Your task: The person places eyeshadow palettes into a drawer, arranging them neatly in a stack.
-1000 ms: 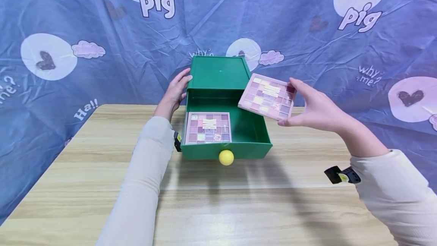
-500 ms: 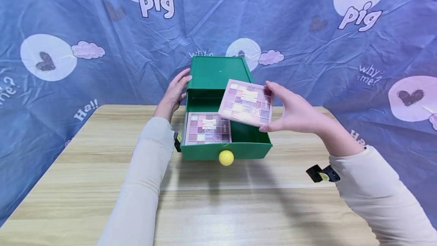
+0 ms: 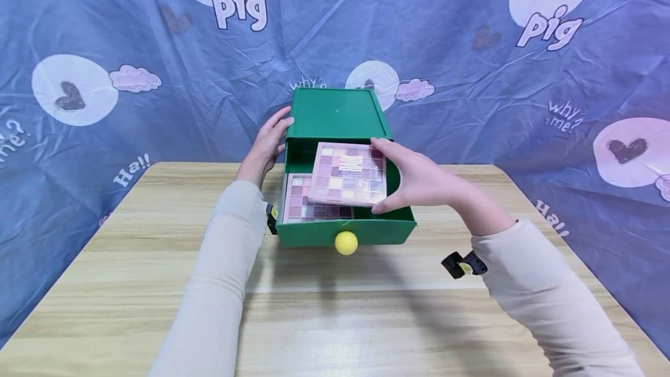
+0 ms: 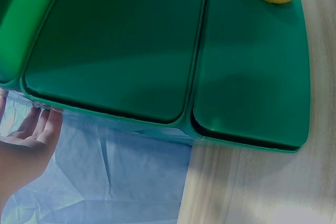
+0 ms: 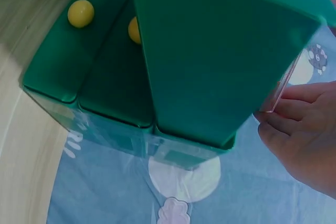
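My right hand (image 3: 419,176) pinches the right edge of a pink multi-pan eyeshadow palette (image 3: 348,173), thumb at the near corner and fingers at the far one. The palette is over the pulled-out top drawer (image 3: 298,234) of a green drawer cabinet (image 3: 340,112). Inside the drawer on the left lies a second, similar palette (image 3: 295,211), partly covered in the head view by the held one. My left hand (image 3: 268,141) rests against the cabinet's left side with extended fingers. In the right wrist view the drawer's wall hides most of the held palette (image 5: 281,87).
A yellow ball knob (image 3: 346,243) sticks out from the drawer front. Below, closed drawers carry similar knobs, one yellow knob (image 5: 81,13) showing in the right wrist view. The cabinet stands on a wooden table (image 3: 335,330), before a blue printed cloth (image 3: 445,28).
My right hand has carried the palette left and down, from beyond the drawer's right side to over the drawer and the second palette. The left hand has stayed against the cabinet.
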`<state>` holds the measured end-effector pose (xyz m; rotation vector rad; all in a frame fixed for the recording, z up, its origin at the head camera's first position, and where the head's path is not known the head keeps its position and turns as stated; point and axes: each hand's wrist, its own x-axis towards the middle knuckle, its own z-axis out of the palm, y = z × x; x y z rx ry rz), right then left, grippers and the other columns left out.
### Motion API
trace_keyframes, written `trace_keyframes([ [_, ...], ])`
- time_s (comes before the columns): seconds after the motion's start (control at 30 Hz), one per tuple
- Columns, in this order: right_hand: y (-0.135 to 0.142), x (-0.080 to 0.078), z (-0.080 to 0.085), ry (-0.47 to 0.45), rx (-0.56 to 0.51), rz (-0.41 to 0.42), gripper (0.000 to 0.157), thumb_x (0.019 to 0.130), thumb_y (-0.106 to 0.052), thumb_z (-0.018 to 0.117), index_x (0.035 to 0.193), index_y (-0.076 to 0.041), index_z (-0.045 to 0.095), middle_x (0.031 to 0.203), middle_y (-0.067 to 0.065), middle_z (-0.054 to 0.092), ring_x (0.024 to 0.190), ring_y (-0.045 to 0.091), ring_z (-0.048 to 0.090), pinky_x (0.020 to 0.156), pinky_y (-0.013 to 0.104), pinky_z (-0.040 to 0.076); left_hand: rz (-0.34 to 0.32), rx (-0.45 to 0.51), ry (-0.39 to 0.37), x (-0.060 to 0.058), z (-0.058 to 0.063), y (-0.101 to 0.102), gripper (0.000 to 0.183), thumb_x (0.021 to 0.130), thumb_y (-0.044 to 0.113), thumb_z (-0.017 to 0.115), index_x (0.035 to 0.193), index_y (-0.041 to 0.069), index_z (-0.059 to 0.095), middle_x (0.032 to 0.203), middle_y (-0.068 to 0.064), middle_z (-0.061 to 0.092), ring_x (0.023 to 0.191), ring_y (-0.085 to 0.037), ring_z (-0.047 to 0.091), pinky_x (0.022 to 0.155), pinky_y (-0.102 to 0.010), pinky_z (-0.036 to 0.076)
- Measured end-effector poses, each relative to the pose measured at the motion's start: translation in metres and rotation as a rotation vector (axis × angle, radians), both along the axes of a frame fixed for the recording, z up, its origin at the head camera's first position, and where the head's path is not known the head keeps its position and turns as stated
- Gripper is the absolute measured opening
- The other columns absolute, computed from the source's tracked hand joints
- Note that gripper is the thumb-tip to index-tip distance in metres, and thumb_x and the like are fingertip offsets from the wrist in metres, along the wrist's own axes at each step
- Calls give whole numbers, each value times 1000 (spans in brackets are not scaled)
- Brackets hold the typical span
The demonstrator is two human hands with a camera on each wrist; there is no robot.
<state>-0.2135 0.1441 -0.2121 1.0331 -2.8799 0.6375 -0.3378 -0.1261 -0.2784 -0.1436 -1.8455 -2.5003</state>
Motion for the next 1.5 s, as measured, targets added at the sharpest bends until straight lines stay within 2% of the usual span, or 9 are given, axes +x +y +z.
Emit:
trace_keyframes([
  [0.43, -11, -9, -13, -27, 36, 91, 103, 56, -36, 79, 133, 4, 23, 134, 16, 27, 121, 25, 26, 95, 40, 23, -8, -3, 5, -1, -1, 0, 48, 83, 21, 55, 129, 19, 43, 103, -4, 52, 101, -18, 48, 86, -36, 34],
  [0.7, -17, -11, -15, -68, 41, 106, 99, 59, -28, 78, 133, 6, 22, 134, 17, 27, 120, 25, 27, 96, 40, 23, -5, 1, 2, 0, -1, 0, 47, 83, 22, 55, 128, 19, 44, 106, -5, 52, 104, -19, 47, 87, -36, 33],
  [1.0, -26, -10, -16, -60, 123, 138, 94, 62, -23, 77, 131, 9, 22, 132, 19, 30, 118, 27, 30, 95, 38, 26, -1, 2, -1, 0, 0, 0, 47, 83, 21, 54, 128, 20, 43, 109, -7, 50, 103, -20, 47, 84, -36, 34],
  [1.17, -30, -10, -16, -56, 136, 156, 93, 63, -22, 77, 131, 9, 22, 132, 19, 30, 118, 27, 30, 95, 38, 25, -6, -9, 6, 1, 0, -1, 47, 83, 22, 54, 129, 20, 43, 115, -8, 49, 104, -19, 46, 84, -36, 34],
  [1.5, -37, -12, -20, -65, 166, 161, 94, 64, -27, 76, 132, 8, 22, 132, 17, 31, 118, 26, 30, 95, 37, 26, -6, -10, 5, 1, 0, 0, 47, 83, 22, 54, 129, 20, 42, 114, -8, 49, 101, -19, 48, 82, -35, 36],
])
